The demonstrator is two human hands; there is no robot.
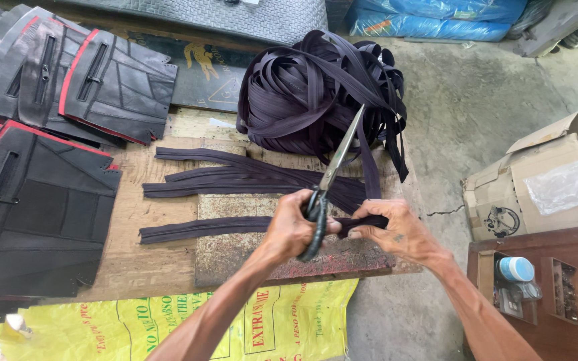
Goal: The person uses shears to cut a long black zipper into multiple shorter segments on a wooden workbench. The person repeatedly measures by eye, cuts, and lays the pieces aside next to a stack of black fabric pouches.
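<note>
My left hand (292, 228) grips the dark handles of a pair of long scissors (340, 150), whose closed blades point up and away toward a big bundle of dark zipper tape (302, 87). My right hand (396, 230) pinches the end of a dark zipper strip (202, 228) just right of the scissor handles. That strip runs left across a worn board (235, 257). A length of tape hangs from the bundle down to my right hand. Several cut strips (235, 175) lie side by side behind my hands.
Black bag panels with red trim (68, 73) and larger black panels (28, 207) are stacked at the left. A yellow printed sack (168, 327) hangs below the wooden table's front edge. At the right stand a cardboard box (543, 180) and a brown wooden tray (556, 281) on concrete floor.
</note>
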